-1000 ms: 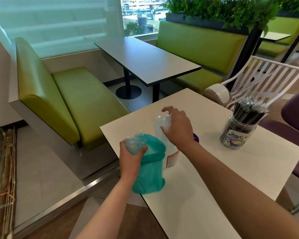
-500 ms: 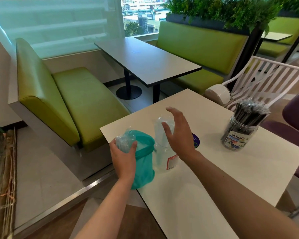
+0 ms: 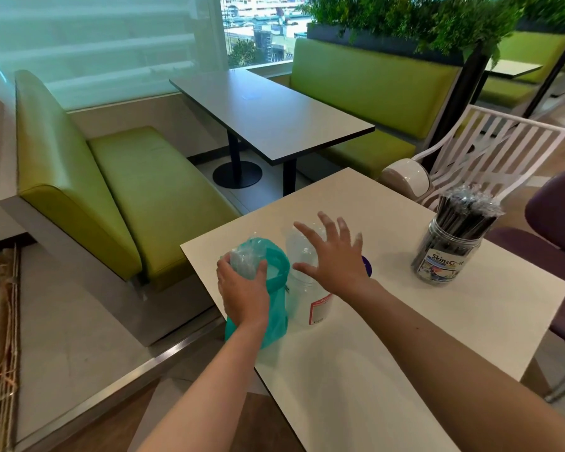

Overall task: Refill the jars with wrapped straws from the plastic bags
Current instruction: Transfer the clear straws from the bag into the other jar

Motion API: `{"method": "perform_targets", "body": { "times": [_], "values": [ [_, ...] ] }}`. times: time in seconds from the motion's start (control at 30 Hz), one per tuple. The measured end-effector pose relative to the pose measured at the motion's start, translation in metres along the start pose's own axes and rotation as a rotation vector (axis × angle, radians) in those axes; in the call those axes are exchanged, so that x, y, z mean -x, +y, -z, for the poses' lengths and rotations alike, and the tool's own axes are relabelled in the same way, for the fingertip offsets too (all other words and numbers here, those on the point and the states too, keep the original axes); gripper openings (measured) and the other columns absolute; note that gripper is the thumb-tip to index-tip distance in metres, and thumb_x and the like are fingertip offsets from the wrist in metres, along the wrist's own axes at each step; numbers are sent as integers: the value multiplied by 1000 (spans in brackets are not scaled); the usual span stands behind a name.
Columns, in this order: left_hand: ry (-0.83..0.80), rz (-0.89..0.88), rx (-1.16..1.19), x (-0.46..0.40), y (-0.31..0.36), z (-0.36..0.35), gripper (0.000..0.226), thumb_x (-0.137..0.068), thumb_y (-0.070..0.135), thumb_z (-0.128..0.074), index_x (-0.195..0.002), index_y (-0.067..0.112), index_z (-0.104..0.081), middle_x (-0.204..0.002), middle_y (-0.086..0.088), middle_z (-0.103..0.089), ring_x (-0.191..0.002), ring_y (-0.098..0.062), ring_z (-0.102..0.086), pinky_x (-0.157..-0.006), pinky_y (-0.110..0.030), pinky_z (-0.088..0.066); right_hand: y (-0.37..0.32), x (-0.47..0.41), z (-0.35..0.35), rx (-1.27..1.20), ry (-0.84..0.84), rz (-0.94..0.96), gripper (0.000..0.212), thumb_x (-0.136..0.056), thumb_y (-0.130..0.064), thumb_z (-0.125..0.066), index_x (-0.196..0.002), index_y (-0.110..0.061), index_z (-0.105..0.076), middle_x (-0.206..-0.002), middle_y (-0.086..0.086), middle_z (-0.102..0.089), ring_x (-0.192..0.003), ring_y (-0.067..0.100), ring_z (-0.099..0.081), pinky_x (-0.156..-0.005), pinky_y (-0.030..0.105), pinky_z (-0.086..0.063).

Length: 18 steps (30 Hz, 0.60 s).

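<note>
Left hand (image 3: 242, 288) grips crumpled clear plastic at mouth of teal bag (image 3: 271, 308), bag upright at near-left edge of white table (image 3: 437, 337). Clear jar (image 3: 307, 288) just beside, upright. Right hand (image 3: 336, 256) over it, fingers spread, holding nothing. Farther right, well apart, filled jar (image 3: 446, 256), straws (image 3: 467, 213) pointing up.
</note>
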<state>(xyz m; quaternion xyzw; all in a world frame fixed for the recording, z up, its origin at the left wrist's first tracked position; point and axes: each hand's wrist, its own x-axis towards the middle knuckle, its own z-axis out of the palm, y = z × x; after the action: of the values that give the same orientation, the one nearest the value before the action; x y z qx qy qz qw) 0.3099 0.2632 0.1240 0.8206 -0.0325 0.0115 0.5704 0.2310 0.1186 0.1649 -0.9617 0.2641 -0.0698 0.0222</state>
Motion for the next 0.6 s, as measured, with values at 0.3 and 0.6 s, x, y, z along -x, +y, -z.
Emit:
{"method": "perform_targets", "body": {
  "times": [0.3, 0.6],
  "values": [
    [-186, -87, -198, 3, -3, -17, 88, -62, 64, -80, -129, 31, -33, -130, 6, -47, -121, -19, -49, -96, -47, -50, 4, -13, 4, -429, -24, -12, 59, -81, -53, -68, -134, -45, -43, -147, -4, -34, -125, 23, -49, -94, 36, -50],
    [-248, 6, -123, -8, -5, -25, 79, -62, 49, -87, -119, 33, -36, -128, 7, -48, -120, -21, -49, -99, -50, -47, 15, -15, -1, -463, -35, -17, 42, -75, -37, -79, -108, -31, -54, -132, -4, -48, -107, 22, -58, -84, 33, -52]
  ]
}}
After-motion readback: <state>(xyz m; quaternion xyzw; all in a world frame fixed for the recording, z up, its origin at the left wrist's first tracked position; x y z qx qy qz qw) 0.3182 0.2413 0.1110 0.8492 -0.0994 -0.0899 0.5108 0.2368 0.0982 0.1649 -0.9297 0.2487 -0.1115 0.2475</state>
